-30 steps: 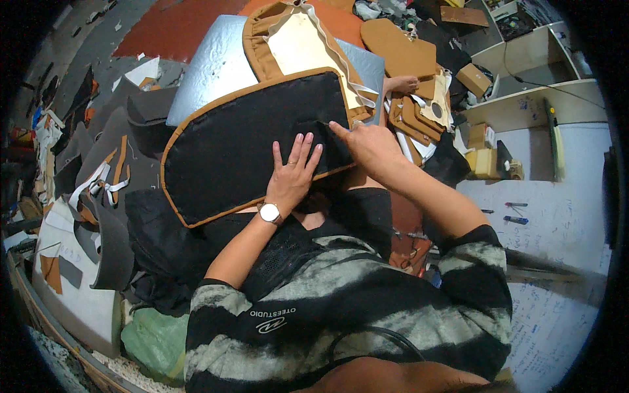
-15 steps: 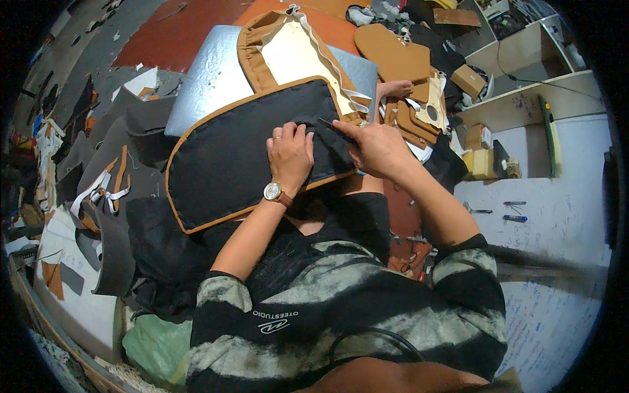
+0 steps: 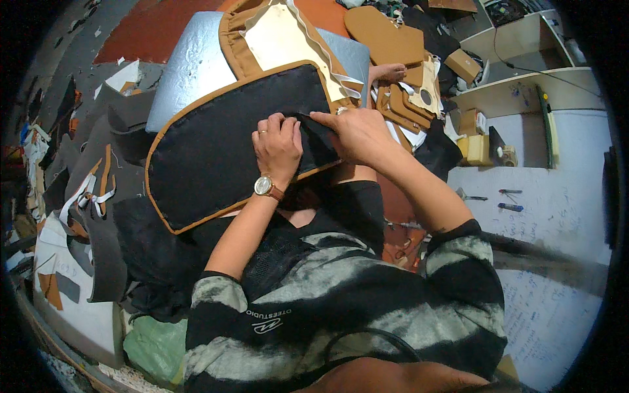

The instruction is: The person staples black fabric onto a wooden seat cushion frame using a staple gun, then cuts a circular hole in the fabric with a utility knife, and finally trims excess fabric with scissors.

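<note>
Head view: black panel [image 3: 213, 154] lies just near of a tan-and-cream cover [image 3: 280, 42]; left hand [image 3: 278, 147] curls on its right half; right hand [image 3: 359, 135] beside, forefinger extended; either's grip, cannot tell; puckers there probably want light, even tension.

The lower fingers of the right hand [image 3: 359, 134] are hidden, so whether they grip anything cannot be told; the fingertips of the left hand [image 3: 278, 149] are tucked from sight; the black panel [image 3: 209, 144] covers the near end of the cream-and-tan cover [image 3: 278, 42]; handwriting on the right-side white surface [image 3: 540, 327] is too small to read.
</note>
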`<state>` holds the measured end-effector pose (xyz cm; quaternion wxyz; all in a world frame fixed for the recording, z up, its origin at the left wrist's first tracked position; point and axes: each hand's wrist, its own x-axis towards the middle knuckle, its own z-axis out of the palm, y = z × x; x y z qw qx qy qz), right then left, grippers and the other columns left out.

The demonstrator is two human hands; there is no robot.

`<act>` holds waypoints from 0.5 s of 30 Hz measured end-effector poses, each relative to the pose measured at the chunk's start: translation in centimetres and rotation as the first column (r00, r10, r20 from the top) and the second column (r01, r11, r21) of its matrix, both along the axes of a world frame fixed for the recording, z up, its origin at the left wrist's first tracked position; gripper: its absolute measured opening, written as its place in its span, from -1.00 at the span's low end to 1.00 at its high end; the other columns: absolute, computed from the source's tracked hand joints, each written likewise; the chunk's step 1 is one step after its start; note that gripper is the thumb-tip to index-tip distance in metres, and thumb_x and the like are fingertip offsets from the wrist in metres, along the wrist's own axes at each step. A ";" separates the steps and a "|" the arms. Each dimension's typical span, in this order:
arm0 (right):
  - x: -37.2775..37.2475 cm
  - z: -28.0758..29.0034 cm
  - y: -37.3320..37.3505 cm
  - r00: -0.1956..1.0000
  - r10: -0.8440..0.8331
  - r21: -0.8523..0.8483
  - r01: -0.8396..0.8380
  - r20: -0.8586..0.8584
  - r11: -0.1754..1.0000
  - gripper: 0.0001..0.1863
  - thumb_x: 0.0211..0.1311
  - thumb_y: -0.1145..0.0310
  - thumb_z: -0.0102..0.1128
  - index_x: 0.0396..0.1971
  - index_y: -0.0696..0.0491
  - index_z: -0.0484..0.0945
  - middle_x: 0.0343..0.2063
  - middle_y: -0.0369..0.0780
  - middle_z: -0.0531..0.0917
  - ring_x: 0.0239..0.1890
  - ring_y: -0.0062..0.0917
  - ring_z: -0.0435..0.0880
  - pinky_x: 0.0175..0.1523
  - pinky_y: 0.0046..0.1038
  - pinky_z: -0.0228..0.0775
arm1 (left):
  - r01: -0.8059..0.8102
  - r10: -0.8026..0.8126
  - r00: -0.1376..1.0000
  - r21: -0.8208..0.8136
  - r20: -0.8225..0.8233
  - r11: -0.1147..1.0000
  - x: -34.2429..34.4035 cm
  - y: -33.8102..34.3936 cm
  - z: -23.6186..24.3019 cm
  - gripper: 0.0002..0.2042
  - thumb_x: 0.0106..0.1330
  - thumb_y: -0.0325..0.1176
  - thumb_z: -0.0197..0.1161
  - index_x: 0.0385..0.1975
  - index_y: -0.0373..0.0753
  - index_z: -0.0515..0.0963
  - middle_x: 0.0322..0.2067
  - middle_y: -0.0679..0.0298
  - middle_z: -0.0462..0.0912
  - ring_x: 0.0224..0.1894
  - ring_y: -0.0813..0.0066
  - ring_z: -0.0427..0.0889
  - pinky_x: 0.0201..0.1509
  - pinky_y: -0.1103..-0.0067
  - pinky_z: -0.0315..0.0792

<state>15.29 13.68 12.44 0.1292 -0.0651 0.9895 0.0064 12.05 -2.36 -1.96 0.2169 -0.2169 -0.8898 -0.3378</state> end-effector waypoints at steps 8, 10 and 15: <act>0.3 0.3 0.0 1.000 0.014 0.056 -0.015 0.025 0.998 -0.43 0.25 0.31 0.27 0.30 -0.30 0.58 -0.40 -0.09 0.77 -0.33 -0.17 0.79 -0.25 -0.15 0.63 | -0.007 0.007 1.000 -0.004 -0.011 1.000 0.1 0.1 -0.2 -0.88 0.34 -0.29 0.38 -0.19 -0.10 0.72 -0.15 0.29 0.62 -0.09 0.23 0.56 -0.07 0.31 0.41; 0.2 -0.1 -0.1 1.000 0.028 0.052 -0.028 -0.003 0.998 -0.42 0.26 0.31 0.26 0.32 -0.30 0.57 -0.41 -0.09 0.77 -0.34 -0.18 0.79 -0.26 -0.17 0.63 | -0.006 0.006 1.000 0.002 0.000 1.000 0.1 0.1 -0.2 -0.88 0.33 -0.29 0.39 -0.20 -0.11 0.72 -0.15 0.29 0.62 -0.08 0.22 0.57 -0.06 0.30 0.41; 0.5 0.2 -0.9 0.997 0.010 0.096 -0.017 0.075 0.995 -0.46 0.31 0.32 0.15 0.32 -0.18 0.54 -0.34 -0.08 0.80 -0.26 -0.19 0.83 -0.24 -0.15 0.66 | -0.006 0.006 1.000 0.018 0.008 1.000 0.0 0.1 -0.2 -0.88 0.32 -0.29 0.41 -0.22 -0.13 0.73 -0.15 0.27 0.64 -0.07 0.20 0.58 -0.03 0.29 0.42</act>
